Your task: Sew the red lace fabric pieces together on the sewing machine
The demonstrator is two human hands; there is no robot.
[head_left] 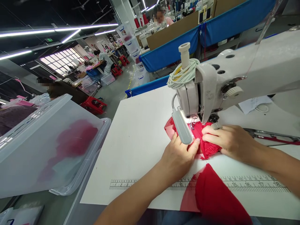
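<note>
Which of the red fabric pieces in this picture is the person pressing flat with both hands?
The red lace piece under the sewing machine, not the plain red cloth at the table edge or the fabric inside the plastic bin.

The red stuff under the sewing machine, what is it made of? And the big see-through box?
The red stuff looks like thin lace cloth: patterned, holey and crinkled where the left hand and right hand press it flat. The see-through box looks like cloudy plastic: smooth, stiff-edged, with red cloth showing blurrily through its wall. The sewing machine looks like white painted metal, though that is less sure.
</note>
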